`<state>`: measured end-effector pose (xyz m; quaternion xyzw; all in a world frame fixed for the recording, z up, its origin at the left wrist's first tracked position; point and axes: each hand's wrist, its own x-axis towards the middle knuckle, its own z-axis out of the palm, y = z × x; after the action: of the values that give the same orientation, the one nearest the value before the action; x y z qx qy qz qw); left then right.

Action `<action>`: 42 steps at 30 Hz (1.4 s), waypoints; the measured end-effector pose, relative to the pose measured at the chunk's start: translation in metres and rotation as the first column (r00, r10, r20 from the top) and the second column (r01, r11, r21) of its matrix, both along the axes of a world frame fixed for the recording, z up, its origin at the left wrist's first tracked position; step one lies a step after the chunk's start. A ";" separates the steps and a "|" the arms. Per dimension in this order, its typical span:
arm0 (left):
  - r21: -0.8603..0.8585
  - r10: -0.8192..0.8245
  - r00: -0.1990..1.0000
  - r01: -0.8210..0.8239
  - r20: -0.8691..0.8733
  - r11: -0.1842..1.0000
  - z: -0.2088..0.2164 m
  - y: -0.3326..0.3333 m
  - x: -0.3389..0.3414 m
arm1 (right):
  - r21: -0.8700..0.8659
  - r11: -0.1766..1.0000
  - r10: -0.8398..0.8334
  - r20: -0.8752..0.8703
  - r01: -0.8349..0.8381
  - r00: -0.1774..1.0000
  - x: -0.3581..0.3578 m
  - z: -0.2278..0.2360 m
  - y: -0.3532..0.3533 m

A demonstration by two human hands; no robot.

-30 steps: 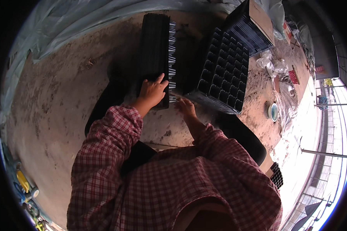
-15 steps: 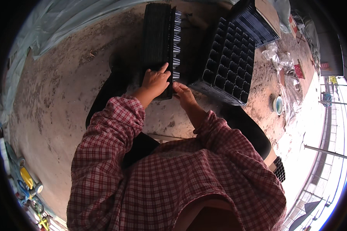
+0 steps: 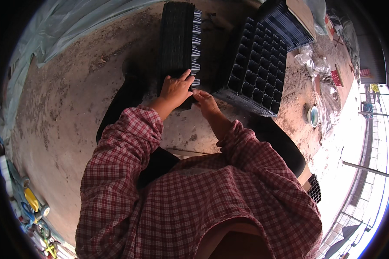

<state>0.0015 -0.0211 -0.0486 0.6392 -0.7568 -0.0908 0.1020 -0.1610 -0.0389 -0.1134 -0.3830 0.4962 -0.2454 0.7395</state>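
A tall stack of black plastic seedling trays (image 3: 176, 41) stands on edge in front of me, packed tightly together. The cups of its outermost seedling tray (image 3: 196, 47) show as a shiny ridged strip along the right side. My left hand (image 3: 176, 89) lies on the near part of the stack, fingers stretched and apart, fingertips by that right edge. Just right of it, my right hand (image 3: 205, 102) pinches the near corner of the outermost tray between thumb and fingers. The exact grip is partly hidden by the fingers.
Another stack of seedling trays (image 3: 257, 64) stands to the right, cups facing up. Behind it are more nested trays (image 3: 285, 28) beside cardboard. Clear plastic wrapping (image 3: 322, 67) and a small round bowl (image 3: 313, 116) lie farther right. Sheeting (image 3: 52, 32) hangs at the far left.
The outermost tray now sits closer against the stack; the dark gap beside it has narrowed. My right hand has shifted slightly left and away from me. My left hand stays on the stack.
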 end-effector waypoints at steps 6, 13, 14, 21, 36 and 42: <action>-0.044 -0.007 1.000 0.006 -0.013 0.999 -0.007 -0.001 0.003 | -0.036 0.996 -0.081 0.035 0.082 0.996 0.008 0.004 0.004; -0.083 -0.238 0.971 0.235 -0.036 0.968 -0.011 -0.002 0.005 | -0.257 0.952 -0.172 0.010 0.169 0.985 0.016 -0.009 0.002; -0.065 -0.291 0.955 0.287 -0.062 0.956 -0.012 -0.003 0.006 | -0.251 0.951 -0.183 0.016 0.181 0.983 0.016 -0.010 0.002; -0.114 -0.299 0.949 0.288 -0.097 0.951 -0.013 -0.001 0.010 | -0.287 0.932 -0.250 -0.073 0.220 0.965 -0.001 -0.008 0.000; -0.041 -0.199 0.976 0.197 -0.083 0.980 0.003 -0.002 0.007 | -0.787 0.617 -0.356 -0.296 -0.015 0.886 -0.031 -0.032 -0.002; -0.084 -0.191 0.976 0.183 -0.106 0.980 0.002 -0.001 0.008 | -0.835 0.547 -0.405 -0.326 -0.059 0.854 -0.048 0.069 -0.025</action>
<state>0.0092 -0.0217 -0.0467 0.5547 -0.8094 -0.1081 0.1597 -0.2092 -0.0643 -0.0446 -0.6769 0.5286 -0.4177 0.2965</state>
